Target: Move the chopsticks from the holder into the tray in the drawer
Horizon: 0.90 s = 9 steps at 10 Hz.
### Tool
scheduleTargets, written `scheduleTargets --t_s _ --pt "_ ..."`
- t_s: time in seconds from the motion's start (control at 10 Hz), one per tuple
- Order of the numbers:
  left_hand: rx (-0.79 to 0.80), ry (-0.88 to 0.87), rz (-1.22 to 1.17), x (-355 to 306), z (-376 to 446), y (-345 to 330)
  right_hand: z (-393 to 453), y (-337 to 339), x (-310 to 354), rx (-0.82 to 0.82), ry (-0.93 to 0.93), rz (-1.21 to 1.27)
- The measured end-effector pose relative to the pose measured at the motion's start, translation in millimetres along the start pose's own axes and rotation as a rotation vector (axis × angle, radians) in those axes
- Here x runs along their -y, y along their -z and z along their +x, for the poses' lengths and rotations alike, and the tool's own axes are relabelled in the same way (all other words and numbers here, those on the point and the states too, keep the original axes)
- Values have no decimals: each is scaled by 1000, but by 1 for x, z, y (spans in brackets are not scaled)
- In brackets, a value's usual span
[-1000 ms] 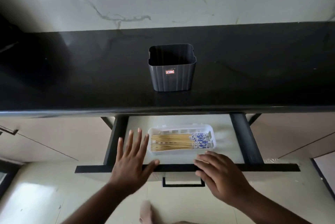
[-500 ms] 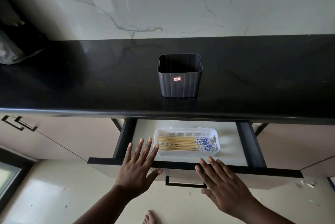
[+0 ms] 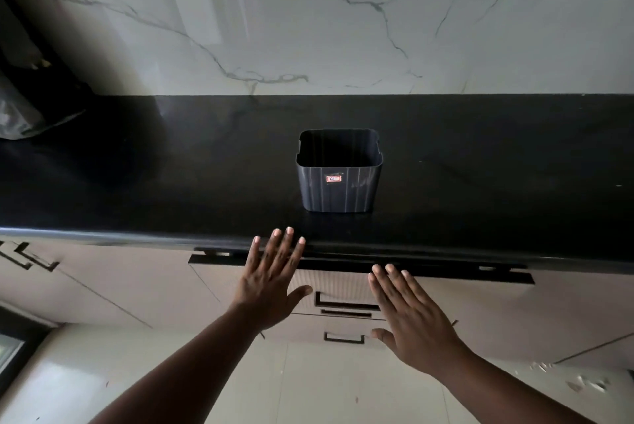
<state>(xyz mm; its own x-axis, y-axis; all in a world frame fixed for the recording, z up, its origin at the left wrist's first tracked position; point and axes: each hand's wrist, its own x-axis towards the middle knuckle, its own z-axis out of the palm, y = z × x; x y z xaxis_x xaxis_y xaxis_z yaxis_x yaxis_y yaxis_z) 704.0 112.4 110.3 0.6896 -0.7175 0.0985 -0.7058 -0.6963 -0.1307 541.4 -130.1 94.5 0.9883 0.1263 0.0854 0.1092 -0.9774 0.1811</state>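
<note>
A second ago the drawer (image 3: 343, 283) stood pulled out, with the white tray and its row of chopsticks in plain view; now it is pushed almost fully in under the counter (image 3: 137, 183), so only its dark top edge and ribbed front show. The tray and chopsticks are out of sight; judging by the earlier view they lie inside the drawer. That points to the transfer being done and the closing push being the last step.

The left hand (image 3: 271, 289) lies flat on the drawer front, fingers (image 3: 278, 252) spread and straight, tips up over the counter's lip, holding nothing. Next along, the drawer's black handle (image 3: 346, 301) sits between the two hands, untouched. The right hand (image 3: 415, 320) is flat too, its fingers together and the thumb held out, palm toward the front; whether it touches the panel I cannot tell. It is empty as well.

Up on the counter, the dark grey holder (image 3: 338, 183) stands upright, well back from the edge, a small red label on its face. Its inside looks empty, with no chopsticks rising above the rim.
</note>
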Motion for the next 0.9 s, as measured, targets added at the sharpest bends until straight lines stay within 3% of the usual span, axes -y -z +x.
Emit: scheduleTargets --t_s 0.5,0.6,0.7,0.8,0.9 --pt "-98 25 -37 18 49 11 62 28 -38 -103 -154 36" --pt "-54 43 -74 19 58 20 77 39 -43 -138 -145 80" --pt "-68 157 -329 18 68 25 86 48 -44 -140 -159 154" --pt "-114 314 -743 16 89 34 98 48 -46 -177 -233 393" --pt "-174 450 -1292 17 116 48 121 60 -48 -291 -506 951"
